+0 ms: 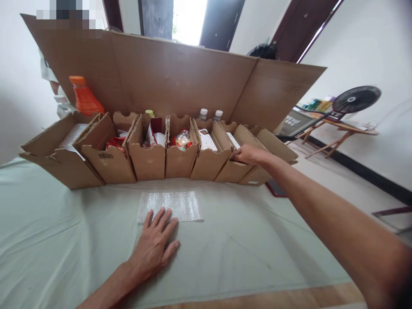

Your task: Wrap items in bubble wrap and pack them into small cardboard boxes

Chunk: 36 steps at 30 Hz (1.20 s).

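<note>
A flat bubble wrap bag (175, 204) lies on the pale green cloth. My left hand (157, 242) rests spread out, its fingertips on the bag's lower left edge. Further right, my right hand (247, 154) reaches into a cardboard bin (228, 174) near the right end of the row. Its fingers are partly hidden behind the bin's front wall, so whether they hold anything does not show. White boxes (207, 140) stand in the bin beside it. Red packets (182, 140) fill a middle bin, and bubble wrap (73, 136) sticks up in the leftmost one.
A tall cardboard screen (186, 77) stands behind the bins. An orange bottle (85, 96) and clear bottles with white caps (203, 114) stand between screen and bins. To the right are a black fan (352, 99), a wooden folding table (346, 128) and a grey crate (298, 124).
</note>
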{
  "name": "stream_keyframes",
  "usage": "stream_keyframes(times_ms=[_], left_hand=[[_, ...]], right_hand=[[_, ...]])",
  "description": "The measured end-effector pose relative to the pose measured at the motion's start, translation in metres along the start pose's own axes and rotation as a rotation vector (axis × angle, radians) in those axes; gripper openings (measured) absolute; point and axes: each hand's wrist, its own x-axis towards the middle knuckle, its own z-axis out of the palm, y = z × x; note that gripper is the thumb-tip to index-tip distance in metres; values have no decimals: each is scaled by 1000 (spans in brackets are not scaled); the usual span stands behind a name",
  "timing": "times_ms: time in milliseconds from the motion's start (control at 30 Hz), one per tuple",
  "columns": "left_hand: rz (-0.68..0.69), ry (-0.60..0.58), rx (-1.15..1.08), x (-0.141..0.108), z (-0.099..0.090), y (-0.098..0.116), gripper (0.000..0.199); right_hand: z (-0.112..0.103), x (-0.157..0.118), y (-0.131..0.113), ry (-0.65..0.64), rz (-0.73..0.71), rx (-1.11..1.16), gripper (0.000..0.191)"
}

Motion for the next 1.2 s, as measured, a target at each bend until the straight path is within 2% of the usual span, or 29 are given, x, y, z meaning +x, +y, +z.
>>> stream_keyframes(times_ms=[67, 167, 267, 333, 400, 433, 500, 533, 600, 667, 700, 800, 867, 1000, 1100, 1200], left_hand=[[6, 17, 1, -1, 3, 0, 50], [2, 62, 2, -3, 7, 1, 51], [-24, 160, -8, -2, 6, 4, 55], [-40, 229, -64, -1, 0, 6, 55], [-76, 269, -197, 0, -10, 9, 50], [-114, 259, -297, 0, -17, 11, 47], [-217, 168, -552, -1, -32, 18, 44], [-276, 102, -700, -2, -40, 23, 48], [-383, 7, -1027, -2, -54, 35, 69], [-460, 21, -1368, 0, -64, 46, 93], [-486, 49, -1524, 2, -67, 50, 99], [-559, 145, -1849, 9, -72, 58, 90], [-660, 217, -1926, 13, -71, 61, 73], [-934, 387, -1879, 14, -66, 61, 44], [-907, 459, -1822, 9, -68, 58, 30], [-819, 399, -1780, -2, -76, 54, 22]], right_hand=[[-15, -9, 2, 7, 51, 3, 18], [-54, -37, 7, 154, 93, 23, 20], [-85, -82, 11, 456, 106, 131, 25], [-86, -117, 10, 669, 47, 345, 24], [-68, -147, 3, 771, -35, 616, 21], [-52, -159, -3, 752, -60, 745, 21], [-13, -176, -19, 660, -79, 983, 22], [8, -181, -29, 609, -88, 1089, 22], [48, -187, -50, 534, -124, 1282, 20], [82, -190, -73, 494, -158, 1429, 18], [95, -192, -83, 469, -160, 1489, 18], [126, -198, -109, 376, -153, 1611, 21], [141, -205, -121, 307, -146, 1682, 25], [161, -220, -130, 104, -58, 1782, 45], [172, -226, -126, -17, 34, 1731, 64], [175, -229, -119, 29, -29, 1609, 69]])
